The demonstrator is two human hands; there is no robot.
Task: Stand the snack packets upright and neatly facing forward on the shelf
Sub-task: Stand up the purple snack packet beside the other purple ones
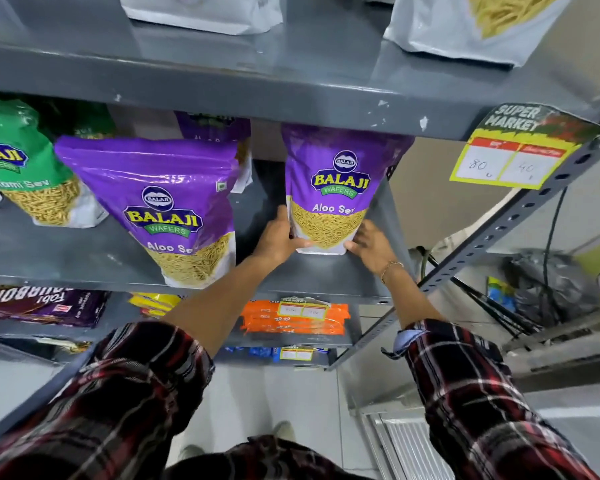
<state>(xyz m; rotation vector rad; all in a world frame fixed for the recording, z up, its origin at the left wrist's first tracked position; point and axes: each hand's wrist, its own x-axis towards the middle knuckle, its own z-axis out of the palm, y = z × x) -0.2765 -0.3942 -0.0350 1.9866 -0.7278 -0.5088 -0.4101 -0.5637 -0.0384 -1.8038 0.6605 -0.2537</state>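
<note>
A purple Aloo Sev packet (329,181) stands upright at the right end of the grey middle shelf (84,251), label facing me. My left hand (279,239) grips its lower left edge, thumb across the bottom front. My right hand (369,242) presses against its lower right corner. A second purple Aloo Sev packet (167,202) stands upright to the left, nearer the front edge. Another purple packet (215,128) sits partly hidden behind it. A green sev packet (21,164) stands at the far left.
The upper shelf (291,81) carries white pouches (205,12) just above the packets. A yellow price tag (513,157) hangs on the slanted right upright (499,230). Lower shelves hold orange packs (291,317) and a dark purple pack (45,306). Black bags and cables lie right.
</note>
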